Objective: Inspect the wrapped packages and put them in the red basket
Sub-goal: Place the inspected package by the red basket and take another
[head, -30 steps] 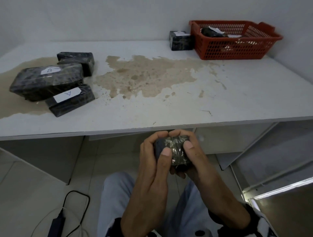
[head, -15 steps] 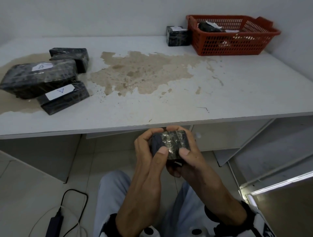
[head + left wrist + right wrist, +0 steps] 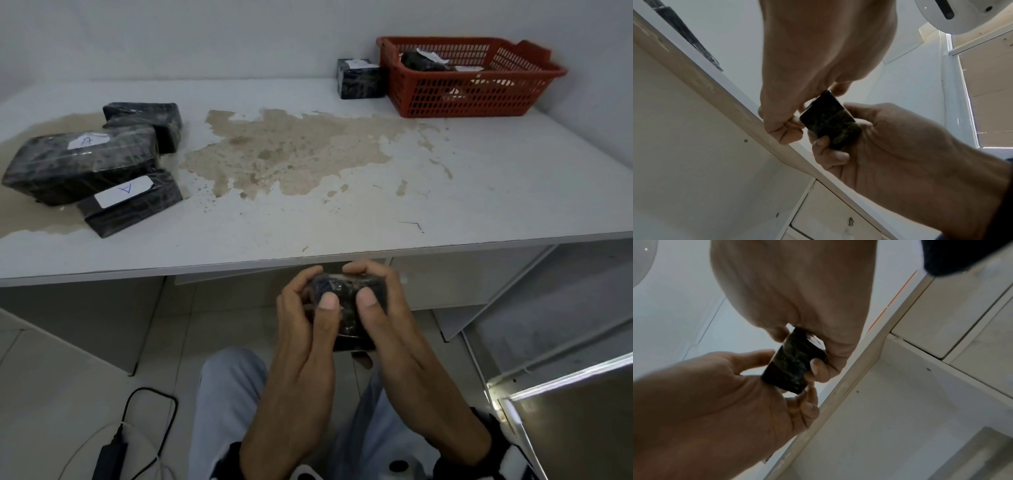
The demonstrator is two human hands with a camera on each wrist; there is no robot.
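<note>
Both hands hold one small black wrapped package point(image 3: 346, 310) just below the table's front edge, above my lap. My left hand point(image 3: 301, 329) grips its left side and my right hand point(image 3: 383, 329) its right side, both thumbs lying on the upper face. The left wrist view shows the package point(image 3: 830, 120) between curled fingers point(image 3: 781, 128); the right wrist view shows it point(image 3: 795, 366) too. The red basket point(image 3: 479, 92) stands at the table's far right with wrapped packages point(image 3: 423, 61) inside. Three larger black packages point(image 3: 82, 164) lie at the table's left.
Another small black package point(image 3: 358, 78) stands against the basket's left side. A brown stain point(image 3: 291, 150) spreads over the white table point(image 3: 479, 192). Drawers point(image 3: 838, 216) sit under the table. A cable and adapter point(image 3: 113, 452) lie on the floor at the left.
The hands have turned the small package between the fingers, and more of its long face now points at me. It stays below the table edge.
</note>
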